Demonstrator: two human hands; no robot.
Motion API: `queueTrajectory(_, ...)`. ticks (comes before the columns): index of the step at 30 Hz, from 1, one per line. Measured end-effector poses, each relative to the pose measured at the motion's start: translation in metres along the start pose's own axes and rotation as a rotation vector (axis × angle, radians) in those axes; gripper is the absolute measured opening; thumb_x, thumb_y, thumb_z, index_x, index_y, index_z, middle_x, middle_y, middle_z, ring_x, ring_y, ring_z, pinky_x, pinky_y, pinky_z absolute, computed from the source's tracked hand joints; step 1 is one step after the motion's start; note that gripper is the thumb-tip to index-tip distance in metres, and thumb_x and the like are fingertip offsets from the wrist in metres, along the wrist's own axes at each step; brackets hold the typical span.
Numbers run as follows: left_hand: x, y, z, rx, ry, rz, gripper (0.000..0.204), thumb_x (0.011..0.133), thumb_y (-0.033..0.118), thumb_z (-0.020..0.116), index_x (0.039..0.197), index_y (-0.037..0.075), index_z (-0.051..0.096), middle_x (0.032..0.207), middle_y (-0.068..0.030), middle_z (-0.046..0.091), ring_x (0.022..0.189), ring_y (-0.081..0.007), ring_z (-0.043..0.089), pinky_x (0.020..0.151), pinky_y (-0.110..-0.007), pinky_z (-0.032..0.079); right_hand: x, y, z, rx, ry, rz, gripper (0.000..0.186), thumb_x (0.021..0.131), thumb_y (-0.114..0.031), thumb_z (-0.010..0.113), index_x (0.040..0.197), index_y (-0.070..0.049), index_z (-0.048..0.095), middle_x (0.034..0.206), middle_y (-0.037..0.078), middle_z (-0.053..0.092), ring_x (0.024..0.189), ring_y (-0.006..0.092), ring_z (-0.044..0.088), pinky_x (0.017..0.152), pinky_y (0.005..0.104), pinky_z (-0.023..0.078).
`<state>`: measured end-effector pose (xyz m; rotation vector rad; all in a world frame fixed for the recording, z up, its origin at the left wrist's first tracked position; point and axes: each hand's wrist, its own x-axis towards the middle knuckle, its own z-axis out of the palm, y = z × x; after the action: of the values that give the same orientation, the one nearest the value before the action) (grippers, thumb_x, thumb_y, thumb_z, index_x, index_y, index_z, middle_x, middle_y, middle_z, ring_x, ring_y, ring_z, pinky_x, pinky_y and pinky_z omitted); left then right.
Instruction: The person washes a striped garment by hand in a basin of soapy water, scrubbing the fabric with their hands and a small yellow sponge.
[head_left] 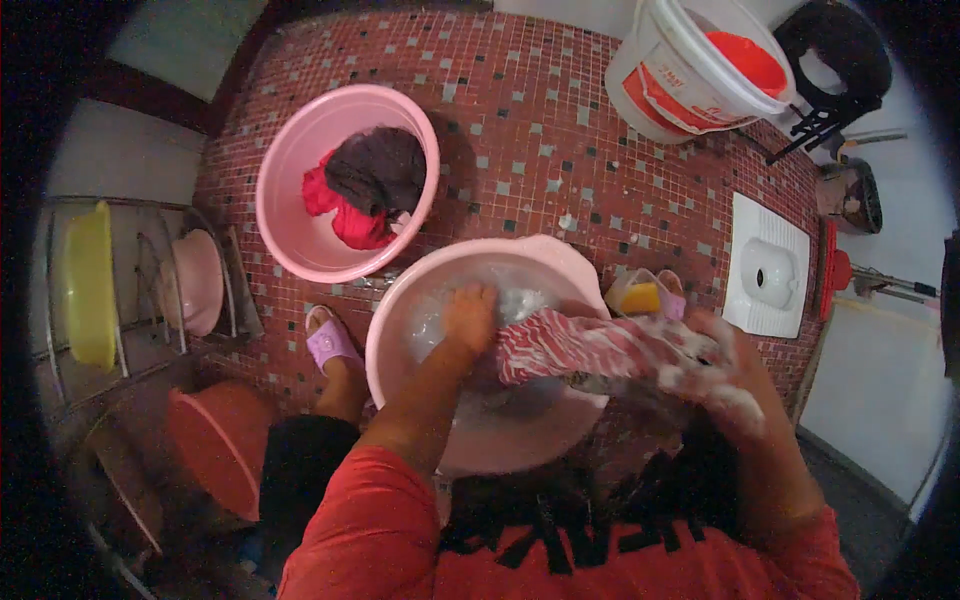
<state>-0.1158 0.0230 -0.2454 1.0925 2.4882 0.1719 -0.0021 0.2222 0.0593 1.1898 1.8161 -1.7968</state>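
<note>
A large pink basin (pixel 480 452) of soapy water stands in front of me. My left hand (pixel 470 316) is low over the water inside it, fingers together and curled; what they hold, if anything, is hidden. Beside that wrist a red-and-white striped cloth (pixel 560 345) stretches to the right, across the basin's rim. My right hand (pixel 728 372) is closed on the cloth's sudsy right end, beyond the rim. Foam covers this hand and the cloth near it, and the cloth looks wet and bunched.
Another pink basin (pixel 278 235) holds dark and red clothes (pixel 375 175). A white bucket (pixel 640 95) and black stool (pixel 835 60) stand far right, near a squat toilet (pixel 770 265). At left are a metal rack (pixel 120 330) with basins and an orange basin (pixel 225 435).
</note>
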Motion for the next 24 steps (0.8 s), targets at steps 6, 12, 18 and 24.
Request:
queueTrajectory(6,-0.040,0.013,-0.042,-0.233,-0.067,-0.182,0.028,0.072,0.022,0.058,0.094,0.004,0.057,0.096,-0.0191,0.056,0.092,-0.0348,0.053,0.081,-0.040,0.043,-0.002,0.016,-0.007,-0.315,-0.171,-0.428,0.047,0.068,-0.015,0.068,0.105,0.004,0.045,0.099,0.008,0.053,0.092,0.0183,0.053,0.082,0.0257,0.041)
queueTrajectory(12,-0.084,-0.006,-0.062,-0.891,-0.072,-0.353,0.028,0.080,0.025,0.052,0.096,0.002,0.056,0.089,-0.0144,0.060,0.078,-0.0261,0.059,0.070,-0.035,0.046,-0.013,0.022,0.017,0.218,-0.340,-0.377,0.024,0.074,-0.007,0.063,0.094,-0.002,0.051,0.091,0.003,0.057,0.079,0.0089,0.054,0.071,0.0222,0.042)
queueTrajectory(18,-0.123,0.042,-0.156,-1.764,0.021,-0.621,0.022,0.085,0.022,0.050,0.099,0.006,0.054,0.087,-0.0059,0.059,0.075,-0.0166,0.056,0.072,-0.031,0.048,0.009,0.045,0.036,0.291,-0.632,-0.472,0.027,0.073,-0.004,0.060,0.098,0.002,0.051,0.097,0.009,0.059,0.091,0.0164,0.058,0.079,0.0254,0.044)
queueTrajectory(24,-0.154,0.079,-0.215,-1.904,0.052,-0.336,0.024,0.088,0.021,0.044,0.102,0.006,0.055,0.087,-0.0054,0.059,0.081,-0.0176,0.056,0.080,-0.032,0.044,-0.016,0.046,0.059,0.523,-0.857,-0.283,0.047,0.069,0.001,0.060,0.113,0.002,0.044,0.103,0.014,0.056,0.092,0.0217,0.057,0.079,0.0295,0.047)
